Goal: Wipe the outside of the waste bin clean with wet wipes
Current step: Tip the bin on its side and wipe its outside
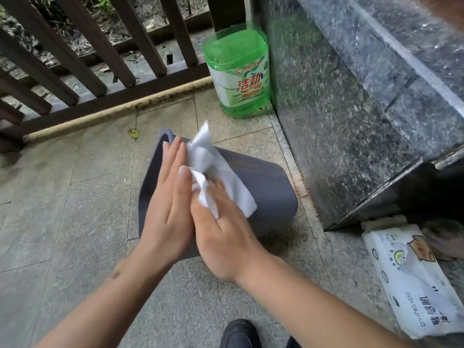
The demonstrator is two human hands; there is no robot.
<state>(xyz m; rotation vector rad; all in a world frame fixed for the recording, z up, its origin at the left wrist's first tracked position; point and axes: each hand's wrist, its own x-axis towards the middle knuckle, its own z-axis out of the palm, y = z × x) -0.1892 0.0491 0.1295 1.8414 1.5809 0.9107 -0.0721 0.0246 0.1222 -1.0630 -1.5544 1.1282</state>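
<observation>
One grey waste bin (266, 187) lies on its side on the tiled floor (75, 222), near the stone wall (351, 121). Left hand (168, 209): fingers straight, flat against one white wet wipe (213, 167). Right hand (223, 234): presses the same wipe onto the bin. One green detergent bottle (238, 71) stands in the corner. One wipes pack (414, 285) lies at right.
</observation>
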